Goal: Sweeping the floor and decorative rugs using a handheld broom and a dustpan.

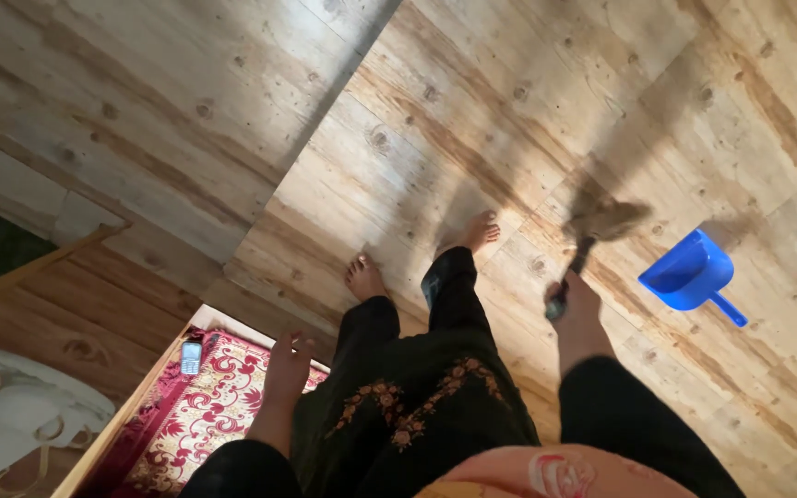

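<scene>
The right hand [576,300] gripped a hand broom [601,226], its bristles blurred over the wooden floor [435,111]. A blue dustpan [689,272] lay just right. The left hand [286,361] hung empty, fingers spread.

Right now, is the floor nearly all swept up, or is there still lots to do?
Hard to say how much is done: the wooden floor shows no dirt pile. In hand: the right hand grips a small broom, blurred over the boards. The left hand hangs open, holding nothing. Left: the blue dustpan lies on the floor to the right, untouched and looking empty.
</scene>
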